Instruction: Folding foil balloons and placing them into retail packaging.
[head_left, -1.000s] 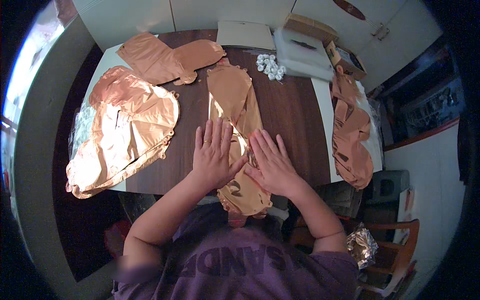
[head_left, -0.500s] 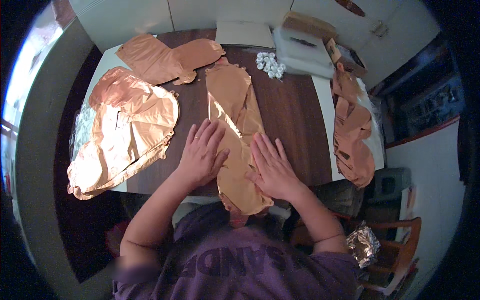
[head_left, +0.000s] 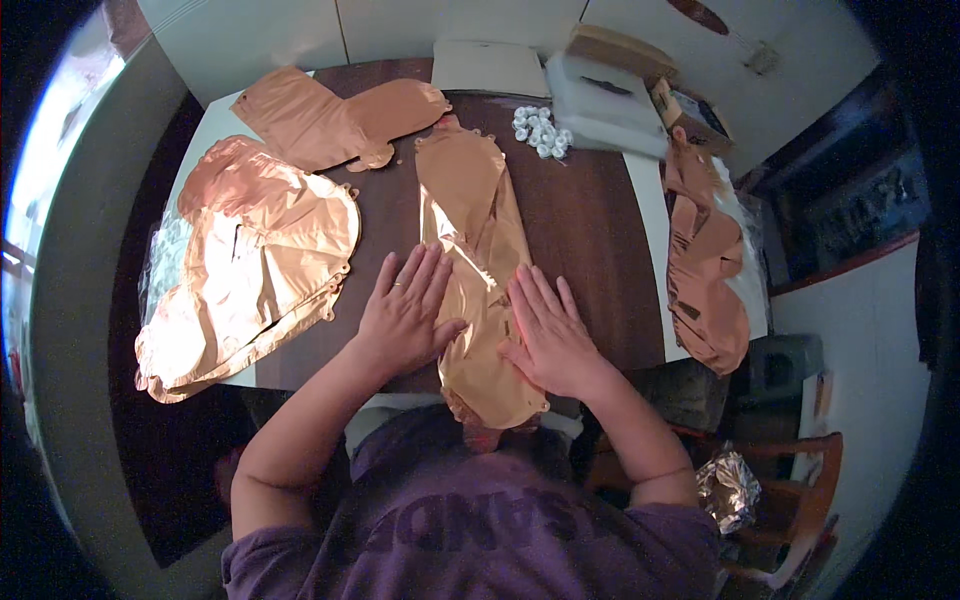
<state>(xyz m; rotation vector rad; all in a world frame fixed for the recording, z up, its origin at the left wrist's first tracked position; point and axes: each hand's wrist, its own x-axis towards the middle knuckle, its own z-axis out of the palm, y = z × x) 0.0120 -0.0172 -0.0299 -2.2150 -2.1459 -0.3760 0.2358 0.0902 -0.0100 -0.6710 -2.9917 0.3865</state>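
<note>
A flat, deflated rose-gold foil balloon (head_left: 480, 330) lies lengthwise down the middle of the table, its near end reaching past the front edge. My left hand (head_left: 405, 305) lies flat along its left edge, fingers extended forward and thumb resting on the foil. On the opposite edge my right hand (head_left: 555, 335) is pressed flat, its fingers stretched and its thumb turned inward over the foil. Neither hand grips anything. To the left lies a shiny pile of the same foil balloons (head_left: 265, 250). Another foil balloon (head_left: 320, 120) rests at the far left.
Several small white ribbon rolls (head_left: 541, 131) sit at the back, beside a translucent plastic package (head_left: 605, 105). More folded foil balloons (head_left: 710, 270) lie along the right edge of the dark table (head_left: 590, 220). A wooden chair (head_left: 815, 500) with crumpled silver foil (head_left: 728, 490) stands at lower right.
Both hands have shifted very slightly on the foil, staying at its two edges. The balloon's surface catches the light differently, with a brighter near part.
</note>
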